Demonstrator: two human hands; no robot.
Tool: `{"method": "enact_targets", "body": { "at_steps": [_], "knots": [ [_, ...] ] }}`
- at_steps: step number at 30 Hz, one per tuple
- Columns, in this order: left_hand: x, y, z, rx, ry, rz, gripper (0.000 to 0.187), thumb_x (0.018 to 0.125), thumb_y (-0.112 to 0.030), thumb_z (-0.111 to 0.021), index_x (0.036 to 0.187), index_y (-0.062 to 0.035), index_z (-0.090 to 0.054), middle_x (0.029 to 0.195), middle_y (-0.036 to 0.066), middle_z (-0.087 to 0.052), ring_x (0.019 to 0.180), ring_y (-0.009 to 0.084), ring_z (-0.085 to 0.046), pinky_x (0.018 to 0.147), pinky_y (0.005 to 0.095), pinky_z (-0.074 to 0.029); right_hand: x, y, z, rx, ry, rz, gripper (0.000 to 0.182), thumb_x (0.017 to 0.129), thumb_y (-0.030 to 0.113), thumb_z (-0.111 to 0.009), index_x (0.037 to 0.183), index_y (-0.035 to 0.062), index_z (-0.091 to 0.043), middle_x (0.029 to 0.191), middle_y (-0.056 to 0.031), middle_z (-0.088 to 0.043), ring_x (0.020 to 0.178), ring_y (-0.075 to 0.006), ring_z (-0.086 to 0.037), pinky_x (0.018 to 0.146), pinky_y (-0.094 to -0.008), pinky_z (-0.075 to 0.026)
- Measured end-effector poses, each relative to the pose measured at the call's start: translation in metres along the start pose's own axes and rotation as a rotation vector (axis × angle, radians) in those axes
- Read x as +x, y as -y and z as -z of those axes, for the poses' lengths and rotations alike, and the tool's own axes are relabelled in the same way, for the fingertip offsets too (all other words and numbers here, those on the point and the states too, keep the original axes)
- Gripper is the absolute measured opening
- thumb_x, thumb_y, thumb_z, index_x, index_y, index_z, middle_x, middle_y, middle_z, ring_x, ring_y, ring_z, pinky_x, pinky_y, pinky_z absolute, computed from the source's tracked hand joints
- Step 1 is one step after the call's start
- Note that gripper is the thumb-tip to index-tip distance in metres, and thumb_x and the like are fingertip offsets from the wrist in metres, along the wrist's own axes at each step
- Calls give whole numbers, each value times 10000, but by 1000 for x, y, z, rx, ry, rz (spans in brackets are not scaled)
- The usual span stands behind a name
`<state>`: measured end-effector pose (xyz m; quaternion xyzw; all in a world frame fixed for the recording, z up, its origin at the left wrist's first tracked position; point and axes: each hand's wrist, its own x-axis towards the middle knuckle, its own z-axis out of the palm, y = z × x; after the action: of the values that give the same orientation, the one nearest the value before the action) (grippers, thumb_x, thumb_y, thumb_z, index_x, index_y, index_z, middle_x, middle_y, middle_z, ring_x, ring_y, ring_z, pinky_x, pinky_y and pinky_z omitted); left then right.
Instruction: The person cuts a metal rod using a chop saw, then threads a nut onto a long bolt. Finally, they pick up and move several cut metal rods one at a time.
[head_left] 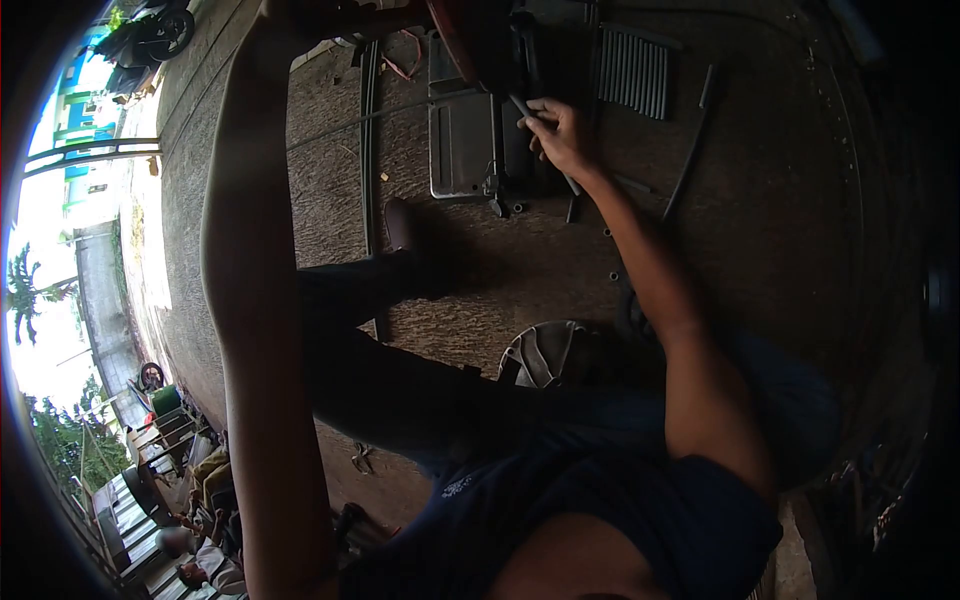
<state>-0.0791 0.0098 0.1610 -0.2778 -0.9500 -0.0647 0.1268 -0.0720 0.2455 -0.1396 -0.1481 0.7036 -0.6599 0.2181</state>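
My right hand (562, 138) is closed around a short metal rod (572, 185), whose upper end points at the dark part of a red cut-off machine (456, 38). Below that machine lies its flat metal base (464, 150). At the top edge, my left hand (312, 18) is in deep shadow and partly cut off; it appears wrapped round the machine's handle. A long thin rod (400, 106) runs leftward from the machine across the floor.
A row of cut rods (633, 73) lies at the upper right, with a longer bar (690, 140) beside it. Small nuts (613, 275) dot the ground. A ribbed metal part (545, 355) sits by my legs. People (205, 565) sit at the lower left; a motorcycle (150, 40) stands outside.
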Motion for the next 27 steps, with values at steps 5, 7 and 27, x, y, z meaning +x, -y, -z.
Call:
{"method": "enact_targets", "body": {
  "at_steps": [5, 7, 27],
  "knots": [
    [1, 8, -5, -277, 9, -25, 659, 656, -167, -876, 1221, -52, -558, 1106, 97, -584, 1039, 231, -550, 936, 338, -423, 1, -13, 3, -349, -104, 302, 370, 843, 93, -660, 1198, -2, -613, 1025, -119, -712, 712, -127, -689, 673, -271, -547],
    [2, 15, -10, -334, -7, -62, 653, 660, -166, -874, 1220, -51, -558, 1109, 99, -581, 1045, 231, -549, 935, 338, -424, -1, -9, 6, -382, -34, 209, 341, 872, 62, -625, 1207, 0, -608, 979, -106, -714, 660, -109, -683, 588, -248, -539],
    [-8, 11, -8, -220, -24, 12, 689, 672, -138, -871, 1259, -59, -519, 1155, 89, -556, 1095, 215, -537, 963, 329, -423, 6, 32, 40, 611, 142, -242, 230, 919, 71, -508, 1113, -50, -538, 961, -166, -662, 785, -241, -676, 656, -315, -579]
  ]
}}
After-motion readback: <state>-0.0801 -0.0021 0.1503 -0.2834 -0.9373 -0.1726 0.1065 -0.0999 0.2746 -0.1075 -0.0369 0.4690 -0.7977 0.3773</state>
